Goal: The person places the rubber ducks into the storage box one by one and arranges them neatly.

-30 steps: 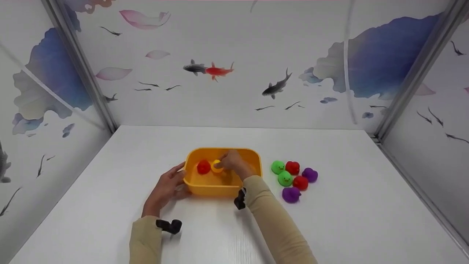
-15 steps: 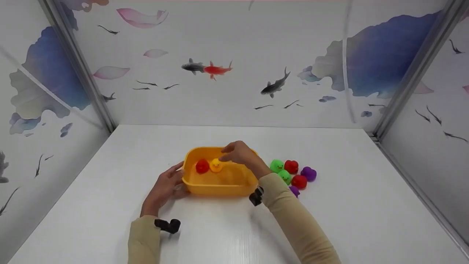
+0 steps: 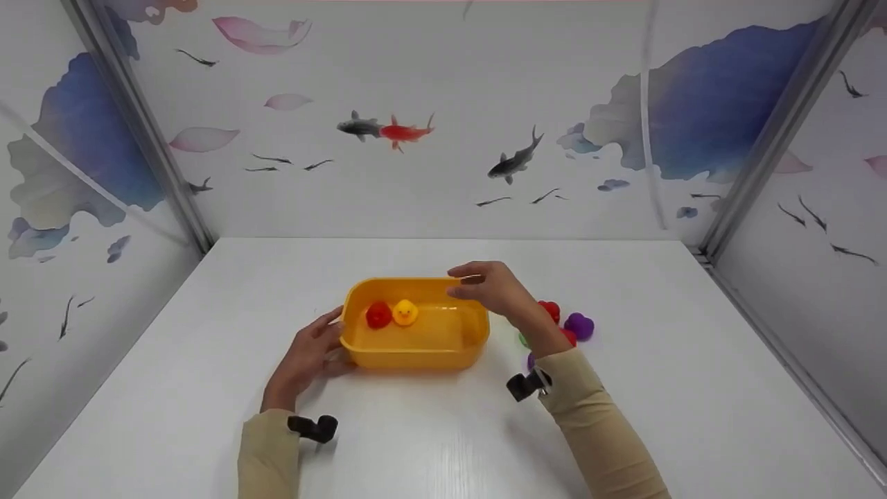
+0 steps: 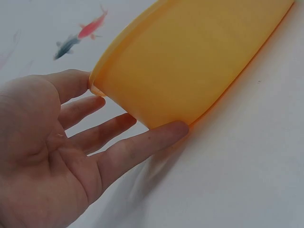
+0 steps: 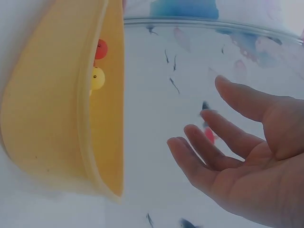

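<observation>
A yellow plastic basin [image 3: 416, 359] stands on the white table, with a red rubber duck [image 3: 379, 314] and a yellow rubber duck [image 3: 405, 312] side by side in its left half. My left hand [image 3: 305, 357] touches the basin's left end; in the left wrist view its fingers [image 4: 118, 152] lie spread and nearly straight against the end wall. Over the basin's far right corner hovers my right hand [image 3: 495, 287], its fingers apart and holding nothing. In the right wrist view that hand [image 5: 247, 152] is clear of the basin [image 5: 47, 109].
Right of the basin lies a group of rubber ducks, partly hidden by the right forearm; a purple duck [image 3: 579, 326] and a red duck [image 3: 550, 310] show. White panels printed with fish [image 3: 409, 132] wall the table [image 3: 312, 263] at the back and sides.
My right hand has let go of the yellow duck, risen out of the basin and moved right. The left hand has stayed at the basin's left end.
</observation>
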Demonstrator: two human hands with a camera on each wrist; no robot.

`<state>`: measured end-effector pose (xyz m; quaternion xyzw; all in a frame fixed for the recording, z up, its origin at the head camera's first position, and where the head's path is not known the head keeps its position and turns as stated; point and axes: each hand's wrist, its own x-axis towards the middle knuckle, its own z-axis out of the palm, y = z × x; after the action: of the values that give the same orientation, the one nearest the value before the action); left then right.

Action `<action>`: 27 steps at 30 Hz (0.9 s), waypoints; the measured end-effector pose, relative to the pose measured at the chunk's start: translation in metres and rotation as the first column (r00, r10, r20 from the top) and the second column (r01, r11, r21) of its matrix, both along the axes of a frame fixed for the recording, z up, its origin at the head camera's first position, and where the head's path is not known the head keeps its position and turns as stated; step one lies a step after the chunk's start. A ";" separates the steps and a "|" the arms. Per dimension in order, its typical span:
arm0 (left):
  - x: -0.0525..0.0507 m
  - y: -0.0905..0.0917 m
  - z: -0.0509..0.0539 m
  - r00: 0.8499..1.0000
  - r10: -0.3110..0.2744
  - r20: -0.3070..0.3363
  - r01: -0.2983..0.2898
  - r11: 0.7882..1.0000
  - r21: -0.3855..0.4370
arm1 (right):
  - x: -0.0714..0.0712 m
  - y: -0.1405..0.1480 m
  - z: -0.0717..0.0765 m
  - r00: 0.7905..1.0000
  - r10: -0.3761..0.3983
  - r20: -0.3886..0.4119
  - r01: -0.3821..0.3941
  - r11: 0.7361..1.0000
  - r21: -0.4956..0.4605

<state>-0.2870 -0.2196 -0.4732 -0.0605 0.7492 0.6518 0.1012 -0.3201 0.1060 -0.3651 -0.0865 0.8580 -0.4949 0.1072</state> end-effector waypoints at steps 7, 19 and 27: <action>0.000 0.000 0.000 1.000 -0.007 -0.008 0.007 1.000 -0.013 | 0.010 0.037 -0.002 0.996 -0.087 -0.024 0.086 0.996 -0.030; 0.000 0.002 0.001 1.000 -0.007 -0.009 0.006 1.000 -0.022 | 0.008 0.093 -0.011 0.980 -0.196 0.013 0.197 0.975 -0.103; 0.001 0.001 0.000 1.000 -0.004 -0.002 0.004 1.000 -0.022 | 0.005 0.137 -0.027 0.973 -0.221 -0.063 0.214 0.971 -0.107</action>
<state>-0.2865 -0.2182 -0.4729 -0.0594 0.7566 0.6434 0.1009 -0.3156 0.2429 -0.3919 -0.0153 0.8400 -0.5421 0.0159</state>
